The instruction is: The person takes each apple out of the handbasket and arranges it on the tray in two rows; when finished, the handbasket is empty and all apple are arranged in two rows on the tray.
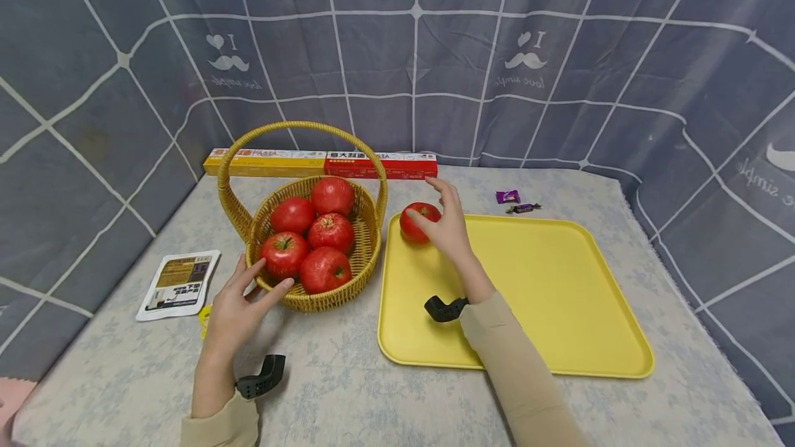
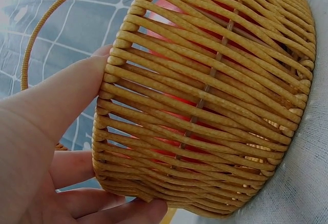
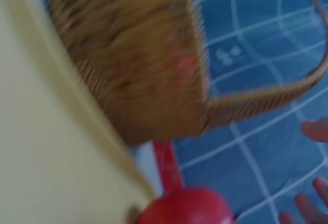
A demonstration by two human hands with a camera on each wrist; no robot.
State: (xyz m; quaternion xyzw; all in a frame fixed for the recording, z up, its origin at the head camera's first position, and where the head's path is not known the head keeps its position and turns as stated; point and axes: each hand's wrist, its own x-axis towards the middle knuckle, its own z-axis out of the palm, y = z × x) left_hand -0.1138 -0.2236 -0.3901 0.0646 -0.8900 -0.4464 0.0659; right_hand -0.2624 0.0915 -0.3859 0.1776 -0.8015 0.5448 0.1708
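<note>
A wicker basket with a tall arched handle holds several red apples. My left hand holds its near left rim, the thumb and fingers spread along the edge; the left wrist view shows the thumb at the rim of the woven wall. One red apple rests in the far left corner of the yellow tray. Over that apple hovers my right hand, fingers spread. The right wrist view is blurred, with fingertips apart from the apple.
Behind the basket lie a yellow pasta box and a red one, end to end. Two purple-wrapped candies sit past the tray's far edge. A white-edged packet lies left of the basket, with a small yellow item beside it.
</note>
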